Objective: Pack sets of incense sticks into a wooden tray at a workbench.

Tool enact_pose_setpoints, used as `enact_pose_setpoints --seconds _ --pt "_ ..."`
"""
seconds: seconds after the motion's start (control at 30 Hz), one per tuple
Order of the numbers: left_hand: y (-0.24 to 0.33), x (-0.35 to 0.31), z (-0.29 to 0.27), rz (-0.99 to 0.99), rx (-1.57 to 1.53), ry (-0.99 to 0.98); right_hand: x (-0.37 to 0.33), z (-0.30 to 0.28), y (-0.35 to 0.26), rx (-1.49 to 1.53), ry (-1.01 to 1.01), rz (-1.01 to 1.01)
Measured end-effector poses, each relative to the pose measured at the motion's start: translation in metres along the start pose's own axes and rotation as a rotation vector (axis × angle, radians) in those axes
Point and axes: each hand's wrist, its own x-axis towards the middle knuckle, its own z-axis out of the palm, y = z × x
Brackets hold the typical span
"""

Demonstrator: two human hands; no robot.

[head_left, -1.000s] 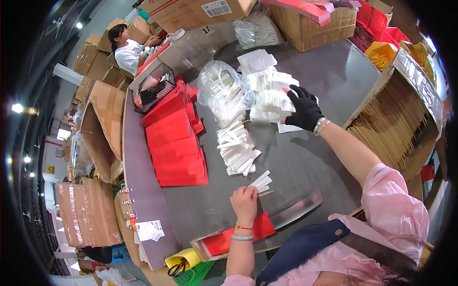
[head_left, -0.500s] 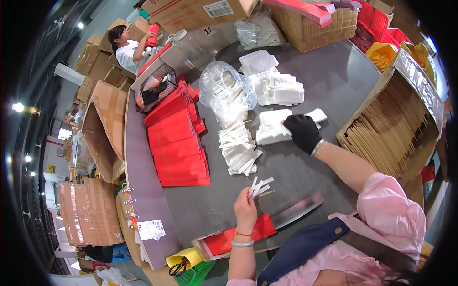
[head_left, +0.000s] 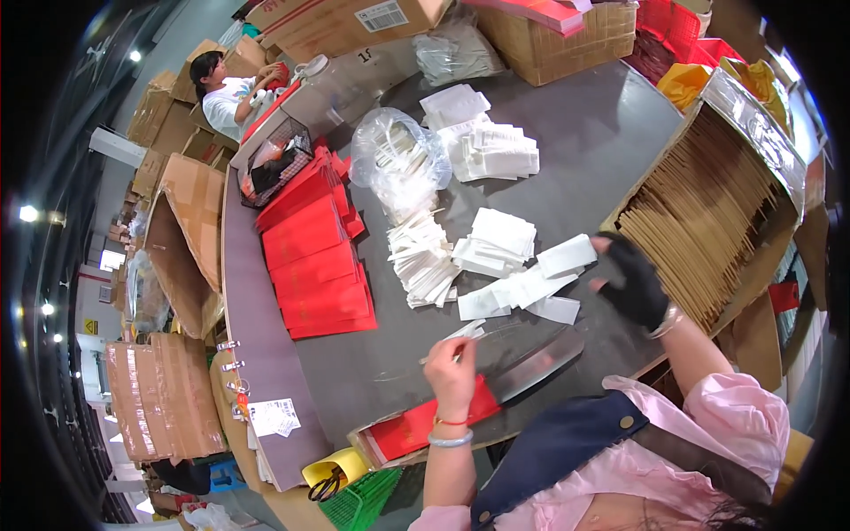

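My left hand (head_left: 452, 379) is closed in a pinch on a few narrow white strips (head_left: 467, 331), near the table's front edge. Just below it, a red packet (head_left: 403, 435) lies in a shallow tray. My right hand (head_left: 632, 285), in a black glove with bare fingertips, has its fingers apart with nothing between them. It hovers beside several white paper slips (head_left: 518, 290) fanned over the grey table. Behind those slips sits a stack of white slips (head_left: 498, 241). A loose heap of narrow white strips (head_left: 421, 262) lies to its left, below a clear plastic bag (head_left: 403, 164).
Red packets (head_left: 323, 283) overlap along the left. White packets (head_left: 496, 152) are piled farther back. An open carton of upright brown cardboard pieces (head_left: 704, 221) stands right. Scissors (head_left: 326, 485) rest in a yellow holder at front left. Another person (head_left: 232, 97) works beyond the table's edge.
My right hand has moved right and nearer, off the white slips, and its fingers have spread. Slips now lie fanned out on the table. My left hand has turned slightly, still pinching strips.
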Motion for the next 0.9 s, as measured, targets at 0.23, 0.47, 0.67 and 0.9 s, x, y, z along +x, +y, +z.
enact_pose_setpoints --seconds 0.23,0.47,0.67,0.9 --pt "0.058 0.047 0.106 0.307 -0.113 -0.178 -0.071 -0.099 0.091 -0.392 0.386 0.246" --pt "0.046 0.047 0.15 0.59 0.22 -0.281 -0.103 -0.13 0.112 -0.454 0.482 0.33" --pt "0.06 0.072 0.145 0.539 0.06 -0.146 -0.089 -0.135 0.106 -0.468 0.448 0.402" --pt "0.049 0.083 0.16 0.613 0.199 -0.303 -0.098 -0.134 0.12 -0.822 0.331 0.333"
